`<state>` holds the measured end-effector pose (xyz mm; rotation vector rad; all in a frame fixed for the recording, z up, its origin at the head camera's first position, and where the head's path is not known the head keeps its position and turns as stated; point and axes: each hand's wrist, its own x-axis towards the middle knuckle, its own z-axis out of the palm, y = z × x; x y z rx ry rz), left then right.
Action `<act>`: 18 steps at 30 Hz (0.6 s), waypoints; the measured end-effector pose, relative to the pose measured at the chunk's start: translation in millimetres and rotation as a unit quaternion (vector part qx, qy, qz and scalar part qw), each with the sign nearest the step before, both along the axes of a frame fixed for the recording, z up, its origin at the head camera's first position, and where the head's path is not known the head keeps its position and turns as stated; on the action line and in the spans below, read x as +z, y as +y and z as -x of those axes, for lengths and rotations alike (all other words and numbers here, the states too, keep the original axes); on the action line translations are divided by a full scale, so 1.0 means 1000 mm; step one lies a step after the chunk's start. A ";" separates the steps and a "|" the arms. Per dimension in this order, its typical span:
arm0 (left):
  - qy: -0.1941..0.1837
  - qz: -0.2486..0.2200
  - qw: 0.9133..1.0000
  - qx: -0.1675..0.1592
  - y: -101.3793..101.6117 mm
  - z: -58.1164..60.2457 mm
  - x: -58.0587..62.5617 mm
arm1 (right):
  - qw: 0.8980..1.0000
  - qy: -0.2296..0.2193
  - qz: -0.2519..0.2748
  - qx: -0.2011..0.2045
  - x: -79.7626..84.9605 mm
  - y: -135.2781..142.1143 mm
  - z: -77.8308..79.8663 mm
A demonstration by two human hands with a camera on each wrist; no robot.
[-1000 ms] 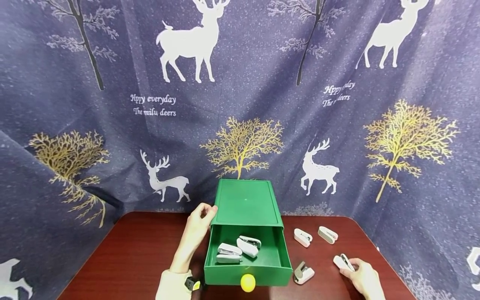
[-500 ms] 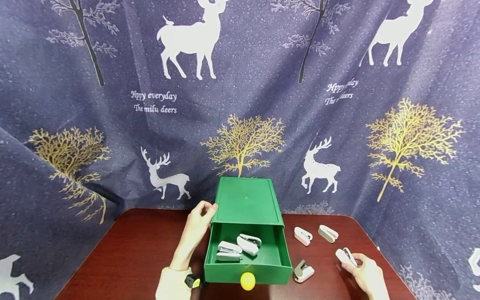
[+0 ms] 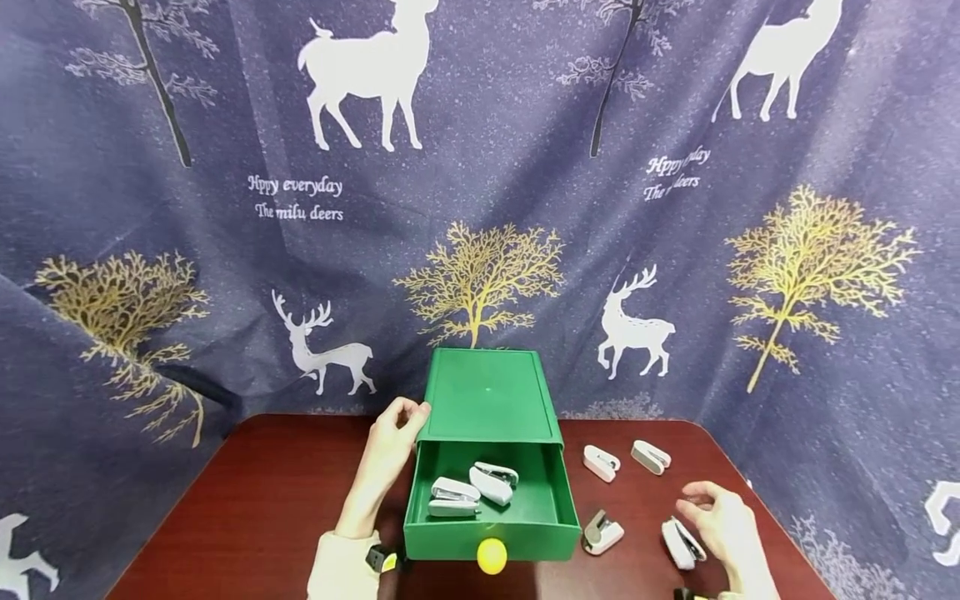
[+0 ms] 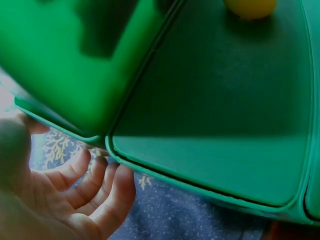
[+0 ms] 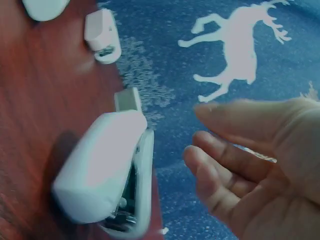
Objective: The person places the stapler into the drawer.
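Observation:
My left hand [image 3: 390,437] rests at the left side of a green drawer box [image 3: 491,392], its thumb at the top edge. In the left wrist view the fingers [image 4: 112,205] are loosely bent beside the wall, gripping nothing. The drawer [image 3: 536,542], with its yellow knob [image 3: 491,556], is pulled out. Two white staplers lie inside, one left [image 3: 453,497] and one nearer the middle [image 3: 493,483]. My right hand [image 3: 723,529] hovers just right of a white stapler [image 3: 681,543] on the table, fingers apart from it. That stapler [image 5: 100,165] looms large in the right wrist view.
Right of the box lie a grey-and-white stapler [image 3: 602,533], a pale pinkish stapler [image 3: 602,462] and another grey-and-white one [image 3: 651,457] farther back. The red-brown table [image 3: 262,500] ends against a blue deer-print cloth [image 3: 480,167].
The right hand held the white stapler and turned it; now it has let go and drawn back to the right, leaving it on the table. The left hand stays at the box.

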<state>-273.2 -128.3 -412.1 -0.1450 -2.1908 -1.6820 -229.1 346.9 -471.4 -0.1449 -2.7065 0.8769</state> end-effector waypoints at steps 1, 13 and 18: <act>0.001 0.002 1.000 0.001 -0.001 0.001 0.001 | 1.000 -0.014 -0.006 0.015 -0.001 -0.002 0.003; 0.000 0.002 1.000 0.002 -0.003 0.000 0.002 | 0.963 -0.201 0.130 0.127 -0.015 -0.016 -0.012; -0.001 -0.003 1.000 -0.001 -0.002 0.001 0.001 | 0.977 -0.194 0.072 0.051 -0.012 -0.022 -0.015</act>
